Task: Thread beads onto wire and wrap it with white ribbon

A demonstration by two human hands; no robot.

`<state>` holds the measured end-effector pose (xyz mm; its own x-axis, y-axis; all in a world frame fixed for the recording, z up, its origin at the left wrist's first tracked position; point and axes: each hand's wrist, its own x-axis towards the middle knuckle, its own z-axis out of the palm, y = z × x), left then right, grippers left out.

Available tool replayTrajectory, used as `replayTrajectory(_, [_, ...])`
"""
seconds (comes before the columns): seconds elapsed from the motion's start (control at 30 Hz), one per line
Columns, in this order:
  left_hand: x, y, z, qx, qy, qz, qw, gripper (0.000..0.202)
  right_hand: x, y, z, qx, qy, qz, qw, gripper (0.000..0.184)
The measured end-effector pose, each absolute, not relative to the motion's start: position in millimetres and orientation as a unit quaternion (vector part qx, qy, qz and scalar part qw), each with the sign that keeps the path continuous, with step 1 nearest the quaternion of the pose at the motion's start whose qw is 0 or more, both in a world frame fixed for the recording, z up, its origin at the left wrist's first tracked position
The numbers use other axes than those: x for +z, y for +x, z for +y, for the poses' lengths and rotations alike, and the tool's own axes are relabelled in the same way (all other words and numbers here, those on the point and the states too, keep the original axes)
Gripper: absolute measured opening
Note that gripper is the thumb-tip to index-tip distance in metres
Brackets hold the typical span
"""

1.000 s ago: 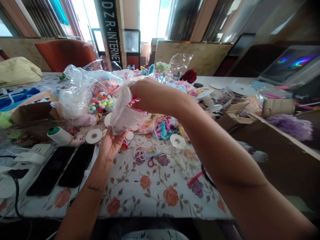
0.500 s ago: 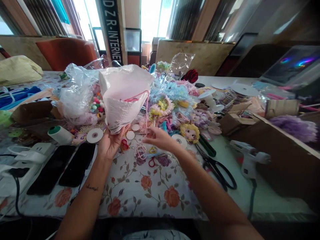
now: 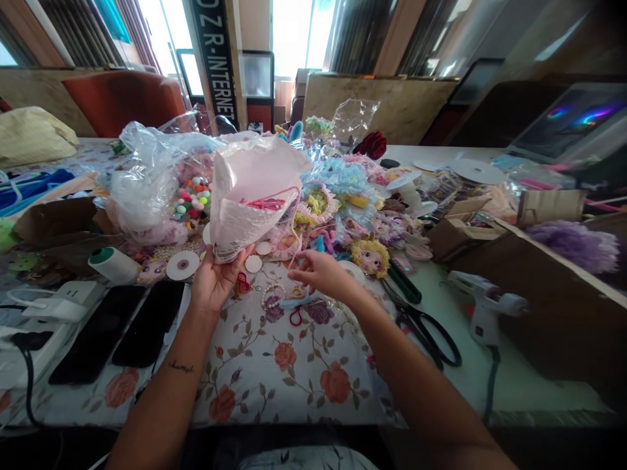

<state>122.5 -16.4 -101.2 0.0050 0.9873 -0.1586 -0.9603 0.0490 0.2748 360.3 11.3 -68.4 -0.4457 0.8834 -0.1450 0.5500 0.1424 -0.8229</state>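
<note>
Cupped under a white paper-like pouch (image 3: 240,228), my left hand (image 3: 218,277) grips its lower end and holds it up above the table. The pouch's mouth gapes open, and a bundle of pink cord (image 3: 264,203) lies inside. One strand of the cord runs over the rim and hangs down to my right hand (image 3: 318,274), whose fingers pinch its lower part. Just below my hands, a beaded loop (image 3: 272,297), a small red loop (image 3: 296,316) and a white disc (image 3: 253,264) rest on the floral cloth.
Two black phones (image 3: 147,323) and a power strip (image 3: 53,326) lie left, near a thread cone (image 3: 112,265). Scissors (image 3: 426,329), a glue gun (image 3: 484,307) and a cardboard box (image 3: 553,313) stand right. Behind are heaped trimmings (image 3: 343,183) and a plastic bag (image 3: 142,189).
The pouch has tipped to the right and its mouth now faces me more, showing more of the cord inside. My right hand has shifted slightly right with the strand.
</note>
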Motion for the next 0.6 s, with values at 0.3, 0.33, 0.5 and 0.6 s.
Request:
replayTrajectory(0.3, [-103.9, 117.1, -16.4, 0.683, 0.026, 0.110, 0.722, 0.049, -119.4, 342.9, 13.5, 0.352, -0.526, -0.761, 0.140, 0.007])
replayTrajectory(0.33, [-104.0, 116.7, -16.3, 0.684, 0.025, 0.110, 0.721, 0.049, -118.2, 344.2, 14.0, 0.347, -0.524, -0.765, 0.139, 0.006])
replayTrajectory(0.5, [-105.5, 113.9, -15.4, 0.683, 0.039, 0.112, 0.721, 0.048, -114.6, 344.5, 16.2, 0.325, -0.507, -0.786, 0.140, 0.009])
replayTrajectory(0.6, [-106.2, 112.2, -15.1, 0.685, 0.046, 0.115, 0.718, 0.047, -111.8, 344.8, 17.2, 0.319, -0.488, -0.798, 0.149, 0.015])
